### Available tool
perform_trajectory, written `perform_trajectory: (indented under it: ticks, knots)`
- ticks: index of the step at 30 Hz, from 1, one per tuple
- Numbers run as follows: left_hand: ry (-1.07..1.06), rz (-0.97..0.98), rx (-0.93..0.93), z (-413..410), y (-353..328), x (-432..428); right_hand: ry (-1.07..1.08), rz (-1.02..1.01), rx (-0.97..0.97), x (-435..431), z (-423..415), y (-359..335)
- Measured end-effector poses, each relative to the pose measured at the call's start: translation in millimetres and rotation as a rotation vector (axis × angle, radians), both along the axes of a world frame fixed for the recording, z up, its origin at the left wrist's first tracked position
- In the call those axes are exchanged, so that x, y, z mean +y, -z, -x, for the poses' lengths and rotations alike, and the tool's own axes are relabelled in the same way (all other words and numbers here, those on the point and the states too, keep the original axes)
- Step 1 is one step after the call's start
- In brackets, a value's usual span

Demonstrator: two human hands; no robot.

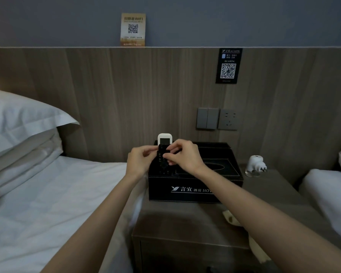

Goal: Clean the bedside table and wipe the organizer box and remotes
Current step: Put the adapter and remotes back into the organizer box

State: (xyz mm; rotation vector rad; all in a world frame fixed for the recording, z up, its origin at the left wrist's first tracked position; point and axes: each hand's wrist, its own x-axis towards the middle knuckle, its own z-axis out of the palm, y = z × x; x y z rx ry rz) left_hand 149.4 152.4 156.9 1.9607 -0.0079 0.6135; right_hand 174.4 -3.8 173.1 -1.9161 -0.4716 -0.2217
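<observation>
Fingers [172, 149] of the right hand [183, 156] are being pinched on the right side of a black remote [162, 160], and the left hand [140, 160] is being curled against its left side, so the remote is being gripped from both sides. It is being held upright over the left end of the black organizer box [185, 191]; whether it is touching the box cannot be told. A white remote [164, 139] is being propped upright in the box's back left corner, just behind the black one. The box is being carried by the counter [185, 219] near its back edge, toward the left side. A pale cloth [231, 218] is being partly covered by the right forearm near the counter's right edge. A white plug-in device [255, 164] is being carried at the back right corner. A bed [47, 194] with stacked pillows [18, 123] is being pressed against the counter's left edge.
</observation>
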Motion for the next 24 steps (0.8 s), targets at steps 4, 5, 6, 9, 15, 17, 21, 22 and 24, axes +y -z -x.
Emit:
perform_trajectory:
  ticks: [4,5,6,9,15,17,21,22,24]
  knots:
    - [-0.019,0.000,-0.003,3,0,4,0.068,0.016,-0.077,0,4,0]
    - [-0.030,-0.004,-0.012,5,-1,4,0.067,0.016,-0.094,-1,6,-1]
    - [-0.043,-0.011,-0.024,7,-2,4,0.063,0.012,-0.107,-3,9,-4]
    - [-0.066,-0.061,-0.097,20,-11,-3,0.078,0.030,-0.159,-17,16,-16]
    - [-0.040,-0.365,-0.295,48,-26,-40,0.152,0.118,-0.238,-81,31,-25]
    - [-0.004,-0.459,-0.303,55,-22,-58,0.224,0.141,-0.241,-107,29,-19]
    - [0.100,-0.616,-0.214,52,-2,-88,0.390,0.230,-0.193,-158,19,-1]
    - [0.120,-0.658,-0.177,48,4,-94,0.422,0.260,-0.178,-170,16,6]
    - [0.135,-0.744,-0.099,39,15,-102,0.478,0.284,-0.114,-191,8,17]
